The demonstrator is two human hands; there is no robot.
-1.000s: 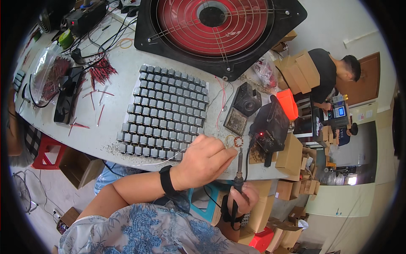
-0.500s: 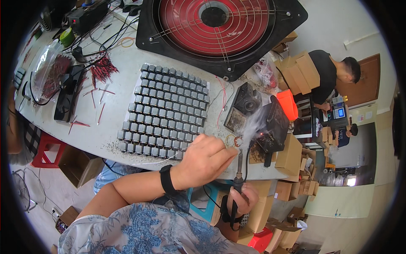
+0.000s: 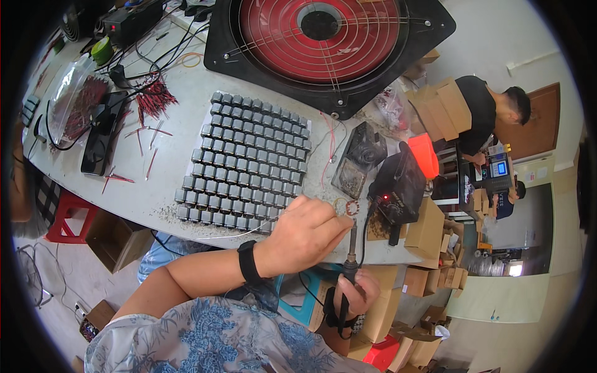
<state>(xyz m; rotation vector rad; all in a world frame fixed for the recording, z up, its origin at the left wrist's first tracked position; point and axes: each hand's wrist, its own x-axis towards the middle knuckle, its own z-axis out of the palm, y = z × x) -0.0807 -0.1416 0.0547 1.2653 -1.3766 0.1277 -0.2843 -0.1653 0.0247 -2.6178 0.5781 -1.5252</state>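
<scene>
My right hand (image 3: 359,291) is closed around the handle of a soldering iron (image 3: 351,252), which points up and away from me. Close to its tip, at the table's near edge, is a small copper-coloured ring (image 3: 352,208). My left hand (image 3: 305,235) is closed in a pinch beside the tip. A thin silvery solder wire (image 3: 239,235) trails out of that hand to the left. Its fingertips partly hide the tip, so contact there cannot be made out. Left of my hands, a block of small grey box-shaped parts (image 3: 249,158) stands in rows on the table.
A large black fan with a red centre (image 3: 320,53) lies at the back. To the right stand a black soldering station (image 3: 398,186), a dirty iron stand (image 3: 354,161) and cartons (image 3: 426,227). Red-black wires (image 3: 155,99) lie at the left. A person (image 3: 476,112) works farther right.
The white smoke that rose from the iron's tip over the soldering station is gone. Both hands keep nearly the same place and grip; the whole view has shifted slightly.
</scene>
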